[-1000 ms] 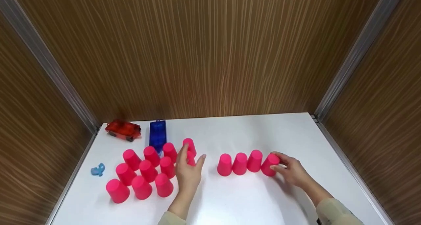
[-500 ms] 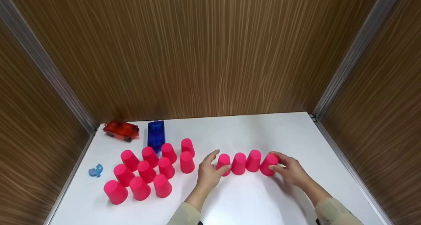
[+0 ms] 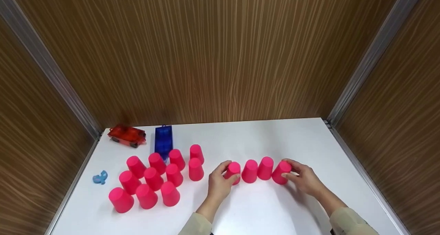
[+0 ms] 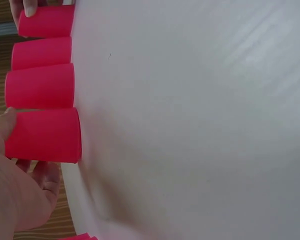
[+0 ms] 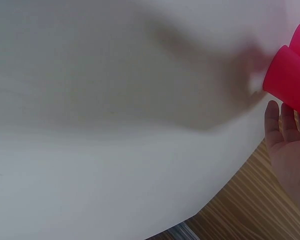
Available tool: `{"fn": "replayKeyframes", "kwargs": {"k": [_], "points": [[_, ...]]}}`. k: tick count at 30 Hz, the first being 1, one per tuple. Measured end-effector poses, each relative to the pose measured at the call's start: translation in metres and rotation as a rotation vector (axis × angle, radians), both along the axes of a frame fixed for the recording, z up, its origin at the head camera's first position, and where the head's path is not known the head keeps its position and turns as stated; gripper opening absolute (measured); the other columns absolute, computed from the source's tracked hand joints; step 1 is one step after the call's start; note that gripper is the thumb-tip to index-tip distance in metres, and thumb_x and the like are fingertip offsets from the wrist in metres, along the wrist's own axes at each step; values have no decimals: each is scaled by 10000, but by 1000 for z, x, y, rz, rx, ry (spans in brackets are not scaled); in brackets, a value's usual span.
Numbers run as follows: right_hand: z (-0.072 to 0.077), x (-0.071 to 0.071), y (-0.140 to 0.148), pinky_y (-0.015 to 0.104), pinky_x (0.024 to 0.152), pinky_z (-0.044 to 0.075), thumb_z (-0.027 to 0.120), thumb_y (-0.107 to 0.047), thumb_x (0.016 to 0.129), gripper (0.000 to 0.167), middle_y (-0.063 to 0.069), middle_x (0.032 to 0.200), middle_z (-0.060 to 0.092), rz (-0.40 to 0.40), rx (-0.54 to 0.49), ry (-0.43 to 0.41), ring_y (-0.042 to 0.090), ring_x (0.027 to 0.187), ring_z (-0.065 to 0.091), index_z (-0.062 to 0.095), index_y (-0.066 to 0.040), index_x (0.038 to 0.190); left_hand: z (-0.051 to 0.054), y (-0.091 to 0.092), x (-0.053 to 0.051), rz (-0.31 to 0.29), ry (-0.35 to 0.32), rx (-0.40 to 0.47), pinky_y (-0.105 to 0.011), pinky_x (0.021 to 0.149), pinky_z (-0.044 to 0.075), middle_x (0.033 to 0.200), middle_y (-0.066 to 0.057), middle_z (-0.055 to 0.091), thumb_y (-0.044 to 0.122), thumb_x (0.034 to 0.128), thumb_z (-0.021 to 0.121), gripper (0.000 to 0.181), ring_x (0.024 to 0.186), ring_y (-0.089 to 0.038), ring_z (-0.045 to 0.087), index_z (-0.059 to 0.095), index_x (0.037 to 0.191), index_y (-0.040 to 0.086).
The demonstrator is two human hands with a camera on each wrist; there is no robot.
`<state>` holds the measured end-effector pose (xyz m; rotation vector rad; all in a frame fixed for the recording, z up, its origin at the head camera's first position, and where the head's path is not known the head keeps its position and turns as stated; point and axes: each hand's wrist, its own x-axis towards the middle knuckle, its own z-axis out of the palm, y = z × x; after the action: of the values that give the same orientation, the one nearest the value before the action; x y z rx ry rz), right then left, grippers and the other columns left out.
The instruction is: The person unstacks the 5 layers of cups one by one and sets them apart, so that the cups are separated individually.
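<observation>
Several pink cups stand upside down in a row on the white table. My left hand (image 3: 220, 184) grips the leftmost pink cup (image 3: 233, 170), thumb in front and fingers behind it. At the other end, my right hand (image 3: 306, 178) holds the rightmost pink cup (image 3: 282, 172) between thumb and fingers. Between them stand two more pink cups, one (image 3: 250, 171) beside the left hand's cup and another (image 3: 265, 168) farther right. The left wrist view shows the thumb on the near side of the left hand's cup (image 4: 45, 135). In the right wrist view, fingers (image 5: 288, 120) lie along the right hand's cup (image 5: 290, 80).
Several more pink cups, among them one in front (image 3: 121, 200), stand upside down in rows at the left. Behind them are a red toy car (image 3: 127, 136) and a blue toy car-like piece (image 3: 163, 138). A small light-blue piece (image 3: 100, 177) lies at the far left. Wood-grain walls enclose the table.
My left hand has moved right from the left group of cups to the row's leftmost cup and has closed around it. The right hand has stayed on its cup.
</observation>
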<state>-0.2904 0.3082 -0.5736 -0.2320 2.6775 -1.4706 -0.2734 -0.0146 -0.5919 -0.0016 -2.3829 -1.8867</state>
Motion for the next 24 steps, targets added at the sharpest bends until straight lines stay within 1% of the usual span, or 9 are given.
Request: {"fn": "replayKeyframes", "kwargs": {"k": [5,9,12,15,17,21,24], "points": [[-1,0,0,360,981,590,782,-113,977,614,217,1377,657,3,-2,8,441,1318,607,527,28,1518,3,-10,13,55,-9,21,-442,1056,551,1381,-50,684,123,903,864,570,1318,-300,606,657,1433,140],[-1,0,1,366,973,596,775,-124,985,618,213,1379,655,2,13,10,448,1317,605,516,29,1526,4,-25,25,98,-8,13,-420,1002,586,1371,-55,685,130,898,870,567,1286,-298,616,662,1426,151],[-2,0,1,390,979,595,778,-137,985,619,210,1376,659,-3,28,14,453,1317,605,521,21,1525,3,-37,32,145,-12,-9,-423,980,597,1358,-51,693,133,891,877,566,1271,-296,625,667,1416,160],[-4,-1,2,407,993,589,776,-140,987,623,212,1384,654,-2,38,12,455,1327,598,516,19,1530,2,-48,36,202,-18,-28,-440,985,592,1348,-44,703,139,884,884,563,1268,-290,629,674,1406,165],[-4,-1,2,418,996,587,781,-140,983,625,215,1387,652,-7,35,9,461,1331,593,519,20,1528,2,-55,38,234,-12,-38,-454,985,589,1346,-60,710,130,879,889,565,1266,-299,634,678,1402,147],[-4,0,1,417,998,587,781,-151,985,635,217,1399,642,-4,33,2,458,1337,587,511,20,1534,3,-67,42,275,-25,-48,-448,970,596,1349,-76,711,118,878,888,576,1257,-303,642,674,1412,127],[-3,0,1,413,998,587,784,-171,985,646,212,1406,636,-5,36,-6,451,1340,583,507,11,1539,4,-74,45,293,-50,-56,-448,973,598,1354,-75,708,118,885,883,586,1263,-305,640,665,1428,134]]}}
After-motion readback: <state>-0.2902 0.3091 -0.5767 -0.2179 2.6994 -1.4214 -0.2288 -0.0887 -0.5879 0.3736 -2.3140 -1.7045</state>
